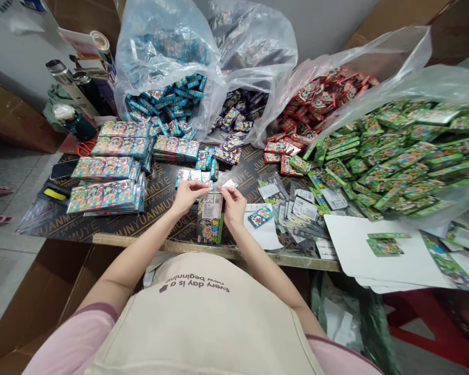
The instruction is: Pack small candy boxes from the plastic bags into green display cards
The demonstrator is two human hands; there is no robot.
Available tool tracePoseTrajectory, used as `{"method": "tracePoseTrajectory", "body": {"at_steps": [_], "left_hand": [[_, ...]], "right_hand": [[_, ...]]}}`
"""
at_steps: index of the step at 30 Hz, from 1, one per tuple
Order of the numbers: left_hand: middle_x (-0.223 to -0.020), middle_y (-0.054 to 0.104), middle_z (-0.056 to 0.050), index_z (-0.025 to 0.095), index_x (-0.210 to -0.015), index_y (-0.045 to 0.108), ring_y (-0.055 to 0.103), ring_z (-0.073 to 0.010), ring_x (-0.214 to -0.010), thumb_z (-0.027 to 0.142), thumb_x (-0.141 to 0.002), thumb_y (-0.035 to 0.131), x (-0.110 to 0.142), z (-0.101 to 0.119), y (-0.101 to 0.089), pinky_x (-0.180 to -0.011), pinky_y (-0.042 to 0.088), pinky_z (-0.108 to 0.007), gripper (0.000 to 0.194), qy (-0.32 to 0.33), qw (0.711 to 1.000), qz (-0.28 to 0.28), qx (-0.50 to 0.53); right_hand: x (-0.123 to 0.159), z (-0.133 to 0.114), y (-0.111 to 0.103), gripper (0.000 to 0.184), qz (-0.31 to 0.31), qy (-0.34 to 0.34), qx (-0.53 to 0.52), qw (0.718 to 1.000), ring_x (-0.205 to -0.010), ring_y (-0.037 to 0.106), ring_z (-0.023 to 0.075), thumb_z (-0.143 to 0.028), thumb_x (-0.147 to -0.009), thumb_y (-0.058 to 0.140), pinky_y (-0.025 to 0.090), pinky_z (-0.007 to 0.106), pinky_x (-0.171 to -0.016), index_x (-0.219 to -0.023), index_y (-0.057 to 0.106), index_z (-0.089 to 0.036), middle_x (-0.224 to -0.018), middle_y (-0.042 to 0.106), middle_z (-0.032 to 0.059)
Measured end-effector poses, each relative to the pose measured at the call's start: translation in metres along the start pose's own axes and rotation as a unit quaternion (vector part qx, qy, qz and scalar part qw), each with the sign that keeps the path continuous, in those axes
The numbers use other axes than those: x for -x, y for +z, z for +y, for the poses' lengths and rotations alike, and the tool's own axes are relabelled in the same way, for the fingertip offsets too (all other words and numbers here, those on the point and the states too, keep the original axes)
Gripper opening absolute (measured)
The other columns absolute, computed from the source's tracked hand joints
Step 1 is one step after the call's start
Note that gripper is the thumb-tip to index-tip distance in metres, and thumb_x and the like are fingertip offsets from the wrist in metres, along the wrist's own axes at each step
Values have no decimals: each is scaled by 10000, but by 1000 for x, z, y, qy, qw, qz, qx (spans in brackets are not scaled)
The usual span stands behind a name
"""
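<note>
On the desk [160,200], big clear bags [164,31] at the far edge hold many loose boxes, neat stacks [101,195] by the left edge look done, and the left hand [190,197] and right hand [234,205] pinch a printed pouch [211,224] at the near edge, blue boxes [205,158] crowding just past them.

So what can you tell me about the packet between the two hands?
The packet looks like thin, glossy plastic, flat and upright in the view. Near its top is a pale panel of fine print; lower down are colourful round shapes and large characters, with green along the right side. It lies at the near edge of the dark table. The fingers of the left hand and right hand meet its top edge. I can't tell whether it holds anything.
</note>
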State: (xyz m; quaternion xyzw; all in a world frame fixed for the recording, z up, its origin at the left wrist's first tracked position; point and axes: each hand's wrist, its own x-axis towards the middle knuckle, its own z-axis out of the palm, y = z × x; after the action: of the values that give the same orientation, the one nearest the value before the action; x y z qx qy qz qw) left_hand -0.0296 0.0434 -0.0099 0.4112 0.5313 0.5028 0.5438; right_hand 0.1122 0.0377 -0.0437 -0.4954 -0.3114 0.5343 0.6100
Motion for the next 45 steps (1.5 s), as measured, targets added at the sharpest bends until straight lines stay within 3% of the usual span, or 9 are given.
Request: {"method": "tracePoseTrajectory", "body": {"at_steps": [5,12,17,22,25,30,37,42,45], "left_hand": [[-589,662,-26,142,-638,717,563,-137,-554,272,-536,792,-8,5,-1,-618,448,-280,181,-11,999,-41,-30],[-672,668,-43,179,-611,671,599,-167,-671,281,-703,712,1,6,-5,-654,450,-281,143,210,942,-92,-246],[-755,617,-37,197,-818,722,565,-160,-720,250,-822,611,2,4,-8,-679,436,-283,123,269,893,-153,-325],[-757,552,-27,215,-895,739,545,-153,-725,221,-862,555,4,3,-7,-667,419,-272,187,282,874,-167,-359],[-751,542,-26,203,-894,739,535,-148,-709,201,-859,560,4,1,-6,-657,415,-265,183,294,874,-163,-352],[-739,535,-16,190,-890,730,531,-134,-690,167,-852,570,3,-3,-5,-640,409,-248,166,323,872,-147,-338],[-686,614,-13,162,-704,650,572,-143,-664,169,-802,646,5,-1,-4,-641,416,-265,98,316,881,-122,-331],[-693,635,-20,159,-683,622,586,-149,-670,153,-790,636,7,0,-3,-650,430,-271,108,318,880,-116,-332],[-714,638,-22,160,-711,624,592,-151,-695,118,-764,602,11,4,-2,-673,442,-274,72,322,877,-117,-337]], "right_hand": [[-10,-4,-9,243,-49,-23,94,994,-676,602,163,-425,-686,705,503,322,-729,-753,651,-198,-716,671,4],[-6,-15,-29,304,-177,-129,214,952,-853,632,200,-502,-856,539,489,354,-831,-815,672,-232,-863,694,32],[-42,-21,-81,302,-184,-226,387,875,-1072,552,239,-425,-885,511,418,418,-956,-1054,685,-245,-1105,634,80],[-77,-13,-130,156,-211,-184,619,734,-945,527,275,-297,-816,616,413,436,-833,-847,738,-204,-906,612,103],[-75,-6,-140,127,-232,-187,651,698,-934,522,275,-257,-810,624,402,419,-802,-787,732,-195,-896,623,104],[-61,3,-141,198,-246,-238,627,700,-853,527,233,-182,-856,515,409,357,-777,-735,672,-173,-845,625,103],[-61,-9,-137,107,-254,-155,603,740,-691,527,181,-124,-797,484,383,281,-654,-727,546,-175,-718,606,59],[-66,-56,-85,180,-299,-82,400,863,-758,548,162,-343,-795,573,408,269,-675,-726,541,-180,-827,623,48],[-60,-80,-40,261,-407,-53,306,859,-836,553,160,-425,-765,630,418,267,-711,-732,557,-176,-921,627,53]]}}
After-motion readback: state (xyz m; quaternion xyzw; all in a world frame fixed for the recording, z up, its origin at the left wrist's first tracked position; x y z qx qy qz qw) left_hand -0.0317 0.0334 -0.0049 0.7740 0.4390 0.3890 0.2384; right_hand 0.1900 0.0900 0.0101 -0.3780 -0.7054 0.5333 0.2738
